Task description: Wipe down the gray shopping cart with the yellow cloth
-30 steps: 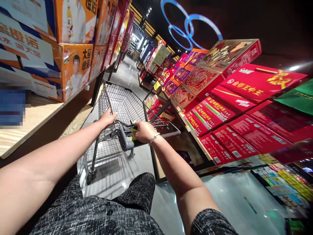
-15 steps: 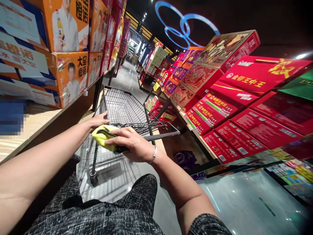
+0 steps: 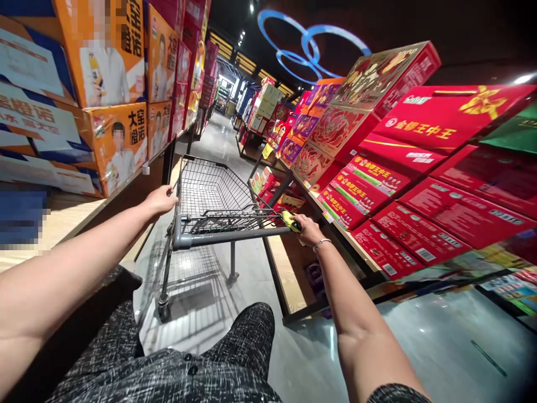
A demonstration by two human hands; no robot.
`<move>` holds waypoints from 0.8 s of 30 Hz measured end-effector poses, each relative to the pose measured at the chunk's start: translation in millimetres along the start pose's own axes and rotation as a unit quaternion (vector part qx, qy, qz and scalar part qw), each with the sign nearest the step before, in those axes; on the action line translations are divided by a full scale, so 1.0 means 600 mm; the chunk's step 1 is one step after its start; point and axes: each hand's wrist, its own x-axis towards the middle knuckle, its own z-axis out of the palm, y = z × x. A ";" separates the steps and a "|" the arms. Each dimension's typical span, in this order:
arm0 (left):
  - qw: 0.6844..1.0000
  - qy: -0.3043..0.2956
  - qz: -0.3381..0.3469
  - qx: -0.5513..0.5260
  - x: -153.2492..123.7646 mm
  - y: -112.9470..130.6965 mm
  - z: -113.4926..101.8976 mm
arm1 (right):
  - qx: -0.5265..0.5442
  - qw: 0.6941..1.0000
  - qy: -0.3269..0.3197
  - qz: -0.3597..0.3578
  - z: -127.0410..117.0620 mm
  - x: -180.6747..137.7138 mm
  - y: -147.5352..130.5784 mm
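A wire shopping cart [image 3: 218, 238] stands before me, its grey handle bar running across the near end. My left hand [image 3: 160, 200] is closed at the cart's left side rim, its fingertips partly hidden. At the right end of the handle, my right hand [image 3: 309, 229] presses a yellow and dark cloth [image 3: 290, 221] against the bar. A bracelet circles that wrist. Nothing lies in the visible part of the cart's basket.
Orange drink cartons [image 3: 119, 148] are stacked on a wooden shelf at left. Red gift boxes [image 3: 419, 131] fill the slanting shelf at right, close to the cart. A tiled aisle [image 3: 222, 131] runs ahead between displays.
My right hand has slid with the cloth from the handle's left part to its right end, uncovering the bar. My left hand has shifted slightly left and up along the cart's side.
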 end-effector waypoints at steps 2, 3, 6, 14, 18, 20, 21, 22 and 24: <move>0.998 0.059 0.036 0.006 -0.045 0.038 -0.020 | -0.015 1.000 -0.005 -0.015 0.000 0.013 -0.003; 0.995 0.064 0.072 0.009 -0.076 0.056 -0.026 | -0.019 1.000 -0.002 -0.024 0.001 0.018 -0.007; 0.956 -0.014 0.282 0.085 -0.181 0.094 -0.018 | -0.019 0.999 0.008 -0.035 0.006 0.025 -0.020; 0.900 -0.067 0.330 0.278 -0.232 0.077 0.027 | -0.010 0.999 0.039 -0.028 0.010 0.000 -0.052; 0.884 -0.058 0.329 0.327 -0.175 0.052 -0.007 | -0.036 0.998 0.046 -0.015 0.001 -0.017 -0.098; 0.878 -0.048 0.345 0.330 -0.146 0.033 -0.023 | -0.050 0.997 0.050 -0.015 -0.005 -0.024 -0.124; 0.876 -0.041 0.353 0.327 -0.132 0.024 -0.030 | -0.056 0.997 0.052 -0.016 -0.008 -0.028 -0.137; 0.876 -0.029 0.357 0.323 -0.119 0.015 -0.035 | -0.060 0.997 0.054 -0.019 -0.012 -0.031 -0.149; 0.879 -0.001 0.355 0.320 -0.096 0.001 -0.045 | -0.067 0.996 0.053 -0.023 -0.019 -0.038 -0.173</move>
